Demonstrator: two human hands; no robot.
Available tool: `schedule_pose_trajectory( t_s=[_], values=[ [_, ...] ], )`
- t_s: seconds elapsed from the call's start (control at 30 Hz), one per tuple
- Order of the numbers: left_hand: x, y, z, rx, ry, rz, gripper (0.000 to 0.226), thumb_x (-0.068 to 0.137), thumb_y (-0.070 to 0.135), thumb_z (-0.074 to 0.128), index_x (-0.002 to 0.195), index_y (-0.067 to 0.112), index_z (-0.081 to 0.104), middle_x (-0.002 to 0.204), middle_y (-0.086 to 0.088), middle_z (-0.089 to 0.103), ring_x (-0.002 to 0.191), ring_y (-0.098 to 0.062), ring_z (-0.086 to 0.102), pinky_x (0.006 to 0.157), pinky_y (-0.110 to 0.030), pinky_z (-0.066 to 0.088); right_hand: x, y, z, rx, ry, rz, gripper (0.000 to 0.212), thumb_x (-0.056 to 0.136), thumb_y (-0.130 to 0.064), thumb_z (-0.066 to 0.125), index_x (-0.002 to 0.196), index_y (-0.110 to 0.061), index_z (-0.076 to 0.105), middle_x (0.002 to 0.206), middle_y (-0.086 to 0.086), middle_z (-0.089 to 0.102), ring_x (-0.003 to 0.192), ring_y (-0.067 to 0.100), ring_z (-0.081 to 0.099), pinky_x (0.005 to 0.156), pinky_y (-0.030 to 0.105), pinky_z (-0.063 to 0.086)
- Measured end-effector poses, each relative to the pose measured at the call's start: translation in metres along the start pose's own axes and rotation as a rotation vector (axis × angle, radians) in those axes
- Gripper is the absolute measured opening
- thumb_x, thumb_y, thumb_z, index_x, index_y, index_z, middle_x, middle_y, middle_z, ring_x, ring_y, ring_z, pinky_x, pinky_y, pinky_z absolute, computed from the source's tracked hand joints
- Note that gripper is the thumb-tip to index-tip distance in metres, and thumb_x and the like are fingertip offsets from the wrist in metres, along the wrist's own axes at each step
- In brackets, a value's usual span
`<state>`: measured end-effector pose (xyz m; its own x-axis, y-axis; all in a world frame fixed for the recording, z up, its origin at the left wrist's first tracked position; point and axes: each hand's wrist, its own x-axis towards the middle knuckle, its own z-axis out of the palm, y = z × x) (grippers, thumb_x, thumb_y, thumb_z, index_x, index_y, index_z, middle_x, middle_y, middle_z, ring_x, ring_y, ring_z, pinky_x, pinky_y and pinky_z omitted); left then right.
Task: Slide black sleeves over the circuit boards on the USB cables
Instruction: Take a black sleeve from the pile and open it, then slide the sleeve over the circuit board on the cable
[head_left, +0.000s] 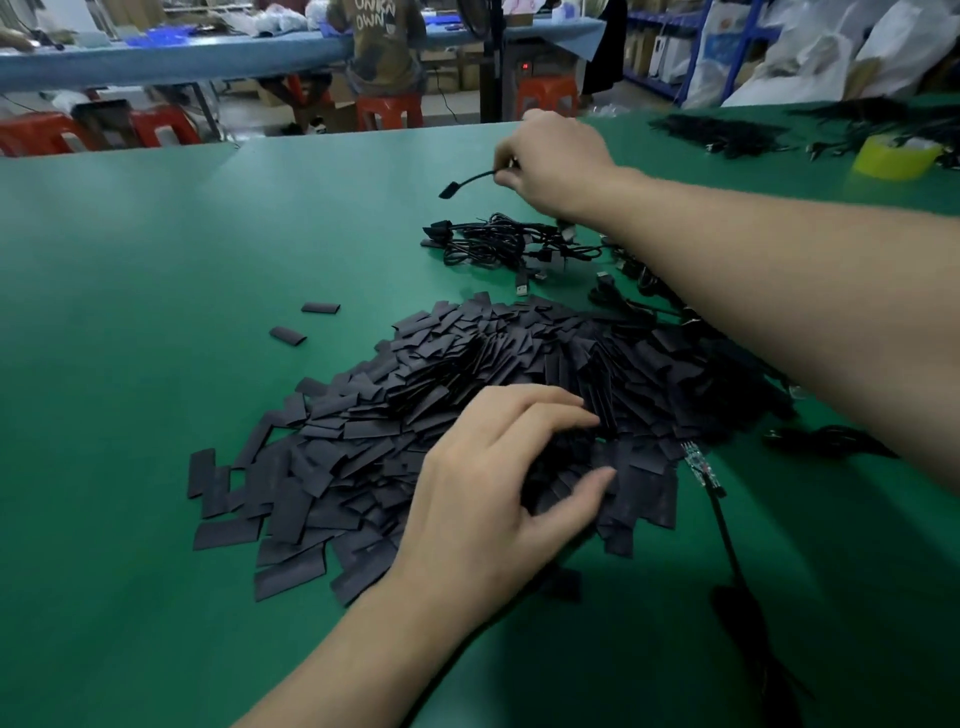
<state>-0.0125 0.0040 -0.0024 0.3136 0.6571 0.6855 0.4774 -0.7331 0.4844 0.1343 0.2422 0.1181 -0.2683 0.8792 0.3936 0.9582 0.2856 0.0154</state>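
The desk (156, 260) is plain green. The heaped sleeves (415, 405) are matt black, as are the tangled cables (498, 244) and the single cable (470, 182) above them. The bare circuit board (698, 464) is green with tiny coloured specks. The tape roll (896, 156) is yellow. The stools (389, 111) are orange-red, the far desk (182, 57) and shelving (696, 52) blue, the bags (810, 62) white. The shirt (384, 47) is mottled brown with white lettering.

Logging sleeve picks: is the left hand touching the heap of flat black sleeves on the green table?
Touching. The head view shows the left hand with its fingers resting directly on the heap of flat black sleeves, with no gap visible.
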Motion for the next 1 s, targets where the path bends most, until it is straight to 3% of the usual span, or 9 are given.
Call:
schedule_pose_trajectory(
  t_s=[0.07, 0.23, 0.47, 0.57, 0.7, 0.77, 0.87, 1.0],
  values=[
    [0.000, -0.001, 0.000, 0.007, -0.010, 0.007, 0.025, 0.091, 0.032, 0.076, 0.112, 0.018, 0.072, 0.120, 0.008, 0.065, 0.118, -0.010, 0.060, 0.098, -0.028, 0.049, 0.019, -0.009, 0.011, 0.008, -0.033, 0.018, 0.026, 0.103, -0.034, 0.060, 0.122, -0.021, 0.073, 0.131, 0.016, 0.057, 0.109, 0.040, 0.061, 0.081, 0.037, 0.043],
    [0.000, -0.001, -0.001, 0.023, -0.013, -0.010, 0.025, 0.090, 0.031, 0.077, 0.111, 0.016, 0.073, 0.118, 0.007, 0.066, 0.116, -0.010, 0.061, 0.097, -0.026, 0.049, 0.021, -0.025, 0.031, 0.041, -0.156, 0.022, 0.046, 0.101, -0.034, 0.063, 0.145, -0.024, 0.055, 0.147, 0.014, 0.042, 0.122, 0.039, 0.056, 0.102, 0.044, 0.044],
    [0.000, 0.003, -0.003, 0.091, 0.003, -0.055, 0.016, 0.096, 0.023, 0.069, 0.109, 0.015, 0.073, 0.114, 0.007, 0.068, 0.112, -0.011, 0.062, 0.097, -0.028, 0.049, -0.094, -0.011, -0.009, 0.146, -0.026, -0.056, 0.018, 0.099, -0.034, 0.063, 0.112, -0.024, 0.070, 0.110, 0.004, 0.058, 0.102, 0.026, 0.058, 0.083, 0.036, 0.047],
    [0.002, 0.005, -0.006, 0.136, 0.032, -0.065, 0.013, 0.098, 0.020, 0.065, 0.108, 0.015, 0.072, 0.111, 0.006, 0.067, 0.108, -0.013, 0.062, 0.095, -0.029, 0.049, -0.165, 0.004, -0.038, 0.131, -0.110, -0.006, 0.013, 0.096, -0.039, 0.065, 0.097, -0.028, 0.071, 0.092, -0.005, 0.062, 0.086, 0.018, 0.061, 0.076, 0.035, 0.050],
    [0.004, 0.007, -0.010, 0.245, 0.027, -0.096, 0.013, 0.099, 0.021, 0.062, 0.106, 0.017, 0.072, 0.106, 0.007, 0.066, 0.101, -0.017, 0.060, 0.087, -0.036, 0.049, -0.244, 0.015, -0.065, 0.078, -0.337, 0.156, 0.023, 0.094, -0.053, 0.061, 0.079, -0.036, 0.062, 0.076, -0.019, 0.061, 0.070, 0.002, 0.060, 0.059, 0.026, 0.046],
    [0.004, 0.008, -0.012, 0.311, -0.011, -0.097, 0.011, 0.099, 0.023, 0.064, 0.104, 0.019, 0.073, 0.100, 0.007, 0.066, 0.095, -0.019, 0.059, 0.083, -0.038, 0.047, -0.270, 0.017, -0.064, 0.016, -0.424, 0.236, 0.033, 0.093, -0.062, 0.059, 0.076, -0.034, 0.061, 0.075, -0.016, 0.064, 0.069, 0.006, 0.062, 0.060, 0.029, 0.051],
    [0.003, 0.012, -0.015, 0.356, -0.092, -0.060, 0.016, 0.097, 0.035, 0.066, 0.101, 0.023, 0.077, 0.092, 0.008, 0.064, 0.089, -0.018, 0.059, 0.078, -0.038, 0.044, -0.292, 0.014, -0.054, -0.018, -0.412, 0.308, 0.043, 0.088, -0.073, 0.056, 0.079, -0.031, 0.059, 0.078, -0.012, 0.064, 0.075, 0.016, 0.063, 0.065, 0.034, 0.053],
    [0.000, 0.023, -0.008, 0.349, -0.219, 0.018, 0.034, 0.094, 0.056, 0.063, 0.104, 0.027, 0.079, 0.092, 0.008, 0.063, 0.089, -0.018, 0.059, 0.075, -0.040, 0.043, -0.298, 0.008, -0.045, 0.018, -0.379, 0.348, 0.029, 0.091, -0.061, 0.062, 0.084, -0.034, 0.057, 0.087, -0.013, 0.061, 0.087, 0.018, 0.061, 0.067, 0.032, 0.042]
  ],
)
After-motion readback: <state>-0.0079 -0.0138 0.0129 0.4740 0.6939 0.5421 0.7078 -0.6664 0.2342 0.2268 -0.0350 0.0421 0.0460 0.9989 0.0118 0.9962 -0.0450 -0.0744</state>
